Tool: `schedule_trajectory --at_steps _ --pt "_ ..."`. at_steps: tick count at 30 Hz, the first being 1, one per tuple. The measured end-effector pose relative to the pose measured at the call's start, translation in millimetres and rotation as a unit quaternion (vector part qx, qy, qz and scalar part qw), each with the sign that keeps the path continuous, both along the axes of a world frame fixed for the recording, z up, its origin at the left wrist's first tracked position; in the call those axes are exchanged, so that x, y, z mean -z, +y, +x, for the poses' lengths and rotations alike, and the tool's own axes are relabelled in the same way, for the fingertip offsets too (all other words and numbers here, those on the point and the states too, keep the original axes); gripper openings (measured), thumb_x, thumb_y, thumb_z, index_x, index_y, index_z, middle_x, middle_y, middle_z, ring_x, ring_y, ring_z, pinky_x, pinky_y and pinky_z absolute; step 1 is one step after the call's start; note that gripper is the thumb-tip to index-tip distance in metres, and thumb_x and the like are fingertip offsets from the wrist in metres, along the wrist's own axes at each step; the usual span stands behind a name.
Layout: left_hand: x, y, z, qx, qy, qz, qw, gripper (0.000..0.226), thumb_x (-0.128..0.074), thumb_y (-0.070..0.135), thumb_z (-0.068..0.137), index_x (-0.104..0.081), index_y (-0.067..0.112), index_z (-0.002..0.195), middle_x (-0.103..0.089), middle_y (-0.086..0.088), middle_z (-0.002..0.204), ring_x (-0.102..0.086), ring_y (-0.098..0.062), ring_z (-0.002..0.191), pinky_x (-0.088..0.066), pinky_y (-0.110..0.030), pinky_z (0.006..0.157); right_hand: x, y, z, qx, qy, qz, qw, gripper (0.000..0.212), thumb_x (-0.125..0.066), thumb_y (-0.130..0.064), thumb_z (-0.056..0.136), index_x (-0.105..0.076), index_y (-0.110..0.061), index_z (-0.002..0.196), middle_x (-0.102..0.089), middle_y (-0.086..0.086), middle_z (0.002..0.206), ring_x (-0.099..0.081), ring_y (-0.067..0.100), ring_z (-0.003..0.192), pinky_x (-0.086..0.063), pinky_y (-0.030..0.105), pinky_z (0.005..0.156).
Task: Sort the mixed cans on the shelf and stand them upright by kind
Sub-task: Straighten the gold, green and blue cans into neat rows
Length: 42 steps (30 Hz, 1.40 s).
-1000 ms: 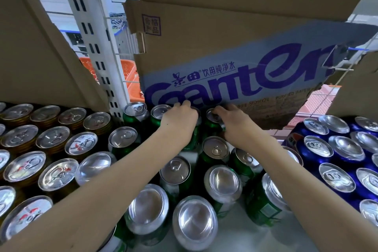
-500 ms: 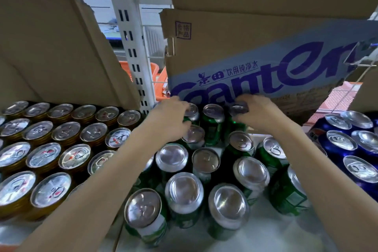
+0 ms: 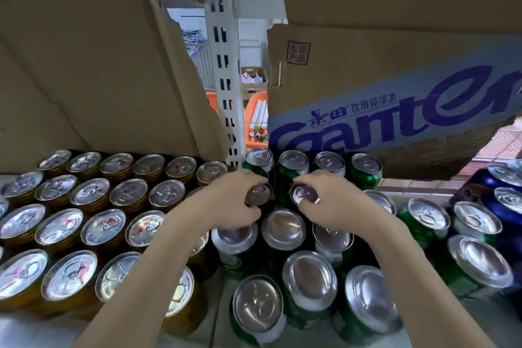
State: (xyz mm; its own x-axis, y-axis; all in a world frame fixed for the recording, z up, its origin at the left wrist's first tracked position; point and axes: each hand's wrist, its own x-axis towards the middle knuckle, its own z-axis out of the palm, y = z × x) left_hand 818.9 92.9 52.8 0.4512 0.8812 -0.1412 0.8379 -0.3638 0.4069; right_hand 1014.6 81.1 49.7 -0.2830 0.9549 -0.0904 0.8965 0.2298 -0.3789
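Observation:
Green cans stand in the middle of the shelf, with a back row (image 3: pixel 293 162) under the cardboard box. My left hand (image 3: pixel 234 200) grips the top of a green can (image 3: pixel 258 194) in the second row. My right hand (image 3: pixel 336 200) grips the top of the neighbouring green can (image 3: pixel 303 194). Both cans stand upright, side by side. Gold cans (image 3: pixel 93 220) fill the left part in neat rows. Blue cans (image 3: pixel 505 198) stand at the far right. Several green cans (image 3: pixel 309 282) at the front show plain bottoms, standing upside down.
A torn cardboard box (image 3: pixel 93 70) hangs over the gold cans. A printed cardboard box (image 3: pixel 395 99) overhangs the green cans' back row. A white slotted shelf post (image 3: pixel 226 87) stands between them. Bare shelf surface (image 3: pixel 214 305) shows at the front.
Both hands have drawn back from the rear row to the second row and now hold two cans there. The camera has turned left, showing more gold cans.

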Motion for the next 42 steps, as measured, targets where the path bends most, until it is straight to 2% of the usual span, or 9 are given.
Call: schedule_trajectory --at_steps 11,13,16,19,23,30,35,38,42 --pt "33 -5 -3 -0.106 -0.150 0.045 0.982 0.065 -0.067 0.032 0.080 -0.039 0.029 0.139 -0.050 -0.001 0.133 -0.046 -0.018 0.122 -0.037 -0.027 0.099 15 -6 -1 0.045 0.032 0.037 0.998 0.059 -0.061 -0.034 0.087 -0.037 -0.026 0.141 -0.043 -0.002 0.137 -0.044 0.016 0.121 -0.037 0.028 0.100" --pt "32 -1 -4 -0.117 -0.144 0.041 0.982 0.070 -0.070 0.035 0.078 -0.039 0.023 0.140 -0.050 -0.001 0.134 -0.044 -0.018 0.124 -0.034 -0.025 0.096 17 -5 -1 0.053 0.038 0.027 0.998 0.064 -0.059 -0.041 0.087 -0.031 -0.028 0.143 -0.044 -0.002 0.137 -0.044 0.015 0.122 -0.037 0.029 0.101" --pt "29 4 -4 -0.106 -0.138 0.063 0.983 0.048 -0.073 0.038 0.073 -0.061 0.016 0.114 -0.063 -0.002 0.110 -0.056 -0.019 0.105 -0.044 -0.029 0.088 16 -1 -3 0.049 0.032 0.012 0.998 0.072 -0.058 -0.045 0.087 -0.023 -0.025 0.147 -0.041 -0.001 0.141 -0.039 0.016 0.128 -0.032 0.025 0.102" --pt "24 9 -4 -0.116 -0.111 0.066 0.985 0.044 -0.074 0.045 0.070 -0.063 0.015 0.101 -0.065 0.000 0.096 -0.058 -0.018 0.093 -0.048 -0.034 0.081 10 3 -5 0.060 0.017 0.029 0.998 0.066 -0.066 -0.041 0.082 -0.041 -0.019 0.139 -0.052 0.002 0.132 -0.046 0.017 0.121 -0.037 0.025 0.097" --pt "10 17 -12 -0.118 -0.073 0.082 0.987 0.049 -0.069 0.058 0.068 -0.061 0.018 0.096 -0.063 0.002 0.088 -0.058 -0.017 0.087 -0.046 -0.031 0.074 -2 5 -5 0.115 0.043 0.056 0.991 0.051 -0.075 -0.044 0.069 -0.060 -0.022 0.113 -0.060 -0.006 0.103 -0.056 0.014 0.096 -0.043 0.026 0.074" --pt "-28 25 -17 -0.095 -0.058 0.108 0.988 0.045 -0.063 0.062 0.072 -0.058 0.020 0.085 -0.060 0.009 0.080 -0.057 -0.012 0.078 -0.046 -0.028 0.068 -44 8 1 0.146 0.073 0.094 0.982 0.046 -0.073 -0.052 0.064 -0.062 -0.022 0.097 -0.058 -0.011 0.091 -0.054 0.007 0.083 -0.046 0.027 0.070" --pt "-35 28 -13 -0.120 -0.041 0.110 0.986 0.061 -0.061 0.071 0.065 -0.066 0.012 0.082 -0.066 -0.001 0.079 -0.061 -0.015 0.074 -0.053 -0.037 0.071 -56 11 2 0.153 0.089 0.099 0.979 0.045 -0.072 -0.056 0.062 -0.061 -0.023 0.090 -0.060 -0.009 0.089 -0.054 0.004 0.080 -0.043 0.021 0.063" --pt "-35 30 -9 -0.127 0.000 0.113 0.985 0.074 -0.058 0.079 0.058 -0.064 0.007 0.074 -0.064 -0.004 0.070 -0.061 -0.018 0.064 -0.052 -0.036 0.060 -56 12 -1 0.148 0.086 0.096 0.981 0.045 -0.072 -0.057 0.061 -0.062 -0.022 0.089 -0.059 -0.009 0.089 -0.054 0.005 0.080 -0.044 0.022 0.063" --pt "-31 30 2 -0.148 0.067 0.100 0.982 0.076 -0.060 0.082 0.053 -0.039 0.010 0.056 -0.042 -0.001 0.053 -0.044 -0.017 0.048 -0.032 -0.025 0.045 -52 10 -4 0.135 0.073 0.082 0.985 0.042 -0.074 -0.053 0.062 -0.062 -0.021 0.087 -0.061 -0.008 0.086 -0.054 0.007 0.080 -0.044 0.023 0.064"
